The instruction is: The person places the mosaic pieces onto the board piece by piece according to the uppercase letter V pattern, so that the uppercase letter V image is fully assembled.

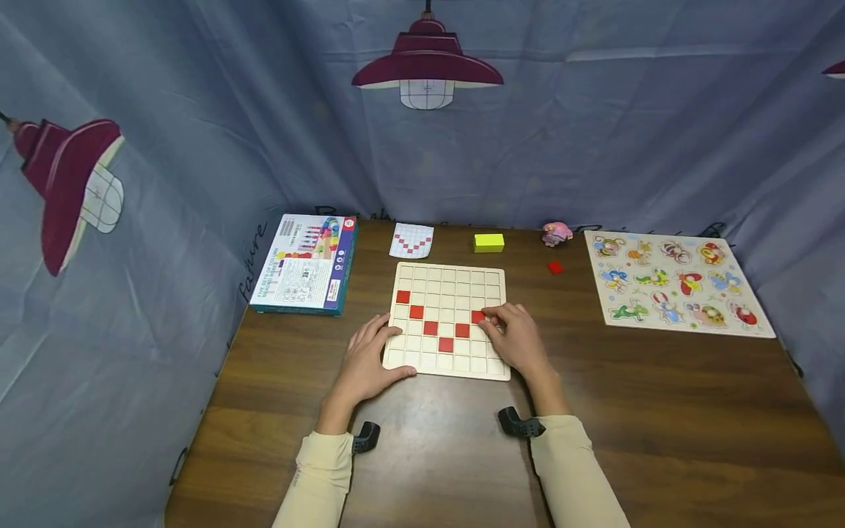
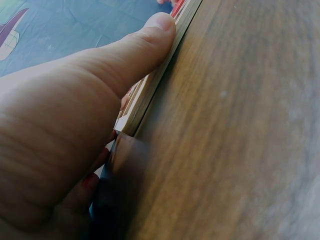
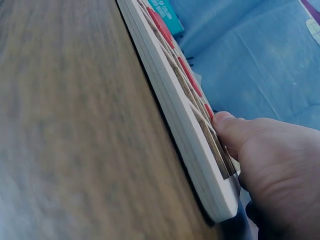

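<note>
A square wooden grid board (image 1: 425, 359) lies on the table, with several red square tiles (image 1: 446, 345) set in its cells in a V shape. My left hand (image 1: 366, 363) rests at the board's near-left corner, thumb along the front edge and fingers spread on the left side. In the left wrist view its straight thumb (image 2: 150, 42) touches the board's rim. My right hand (image 1: 518, 337) reaches over the right edge and pinches a red tile (image 1: 478, 317) at a right-hand cell. The right wrist view shows the thumb (image 3: 227, 125) against the board; the fingertips are mostly hidden.
Behind the board are a pattern card (image 1: 411, 241) and a yellow block (image 1: 488, 243). A loose red tile (image 1: 556, 268) lies near a small pink figure (image 1: 557, 234). A boxed game (image 1: 304, 264) is at left, an insect puzzle board (image 1: 680, 284) at right.
</note>
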Demonstrator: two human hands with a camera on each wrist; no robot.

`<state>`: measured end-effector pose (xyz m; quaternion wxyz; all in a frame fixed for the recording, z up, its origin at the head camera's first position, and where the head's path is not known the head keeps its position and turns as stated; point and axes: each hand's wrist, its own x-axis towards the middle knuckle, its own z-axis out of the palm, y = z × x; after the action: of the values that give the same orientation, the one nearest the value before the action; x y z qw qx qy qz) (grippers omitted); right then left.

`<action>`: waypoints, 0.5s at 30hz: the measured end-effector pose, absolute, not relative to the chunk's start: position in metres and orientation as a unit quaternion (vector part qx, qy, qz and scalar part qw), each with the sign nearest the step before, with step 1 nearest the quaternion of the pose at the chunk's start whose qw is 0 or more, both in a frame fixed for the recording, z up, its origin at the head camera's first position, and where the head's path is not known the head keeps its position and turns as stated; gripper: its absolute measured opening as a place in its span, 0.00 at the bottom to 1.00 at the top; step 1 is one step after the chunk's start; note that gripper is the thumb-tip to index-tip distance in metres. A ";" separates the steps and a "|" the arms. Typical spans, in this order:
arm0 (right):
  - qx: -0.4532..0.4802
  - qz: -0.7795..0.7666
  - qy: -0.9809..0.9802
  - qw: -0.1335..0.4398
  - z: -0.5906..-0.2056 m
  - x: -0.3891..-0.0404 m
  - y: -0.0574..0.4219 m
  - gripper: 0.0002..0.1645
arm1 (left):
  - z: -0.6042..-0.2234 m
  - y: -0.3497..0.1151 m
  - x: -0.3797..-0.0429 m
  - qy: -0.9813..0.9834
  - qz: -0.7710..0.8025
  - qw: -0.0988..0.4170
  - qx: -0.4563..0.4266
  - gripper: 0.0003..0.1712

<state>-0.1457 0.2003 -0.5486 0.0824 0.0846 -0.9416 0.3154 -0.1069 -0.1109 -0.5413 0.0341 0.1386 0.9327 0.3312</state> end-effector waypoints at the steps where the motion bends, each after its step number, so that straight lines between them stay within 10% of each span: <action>1: 0.085 0.315 -0.942 0.086 -0.548 -0.146 0.200 0.14 | -0.541 -0.111 -0.107 0.933 0.331 0.033 0.140 0.44; 15: -0.035 0.352 -0.923 0.153 -0.547 -0.166 0.267 0.27 | -0.541 -0.110 -0.108 0.933 0.330 0.040 0.138 0.45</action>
<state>-0.1662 0.2675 -0.5469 0.1531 -0.0349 -0.9226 0.3523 -0.1080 -0.1098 -0.5413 0.0399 0.1382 0.9331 0.3297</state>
